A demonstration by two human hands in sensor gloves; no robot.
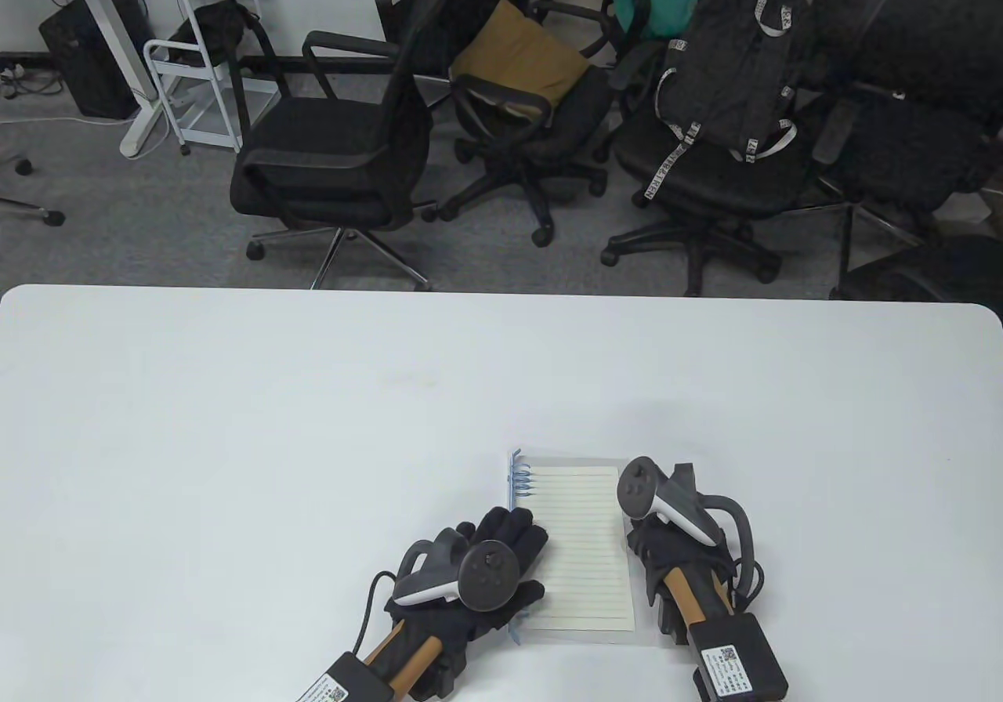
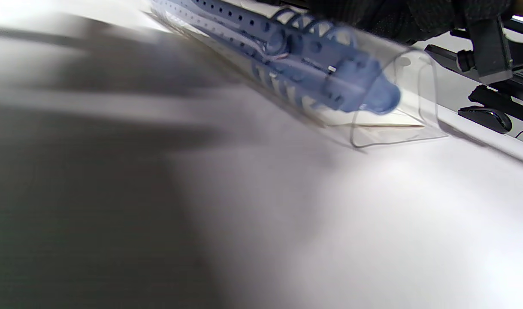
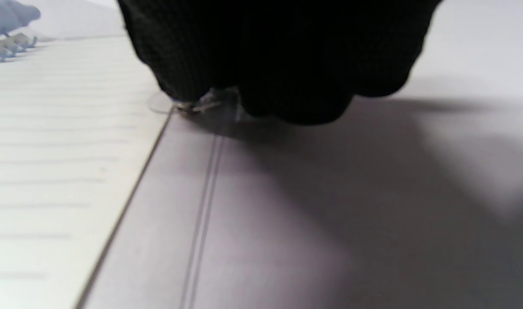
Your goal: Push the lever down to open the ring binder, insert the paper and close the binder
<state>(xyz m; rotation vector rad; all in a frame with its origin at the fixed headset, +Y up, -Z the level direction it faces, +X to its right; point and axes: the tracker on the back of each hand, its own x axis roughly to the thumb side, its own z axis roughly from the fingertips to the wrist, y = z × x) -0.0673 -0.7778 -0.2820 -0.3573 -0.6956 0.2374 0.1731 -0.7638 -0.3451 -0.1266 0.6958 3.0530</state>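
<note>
Table view, left hand (image 1: 501, 553) flat, fingers straight on binder (image 1: 523, 476) spine; right hand (image 1: 666, 553) curled, pinching paper (image 1: 584, 545) edge

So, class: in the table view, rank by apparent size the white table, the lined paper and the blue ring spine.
1. white table
2. lined paper
3. blue ring spine, partly hidden by the left hand
</note>
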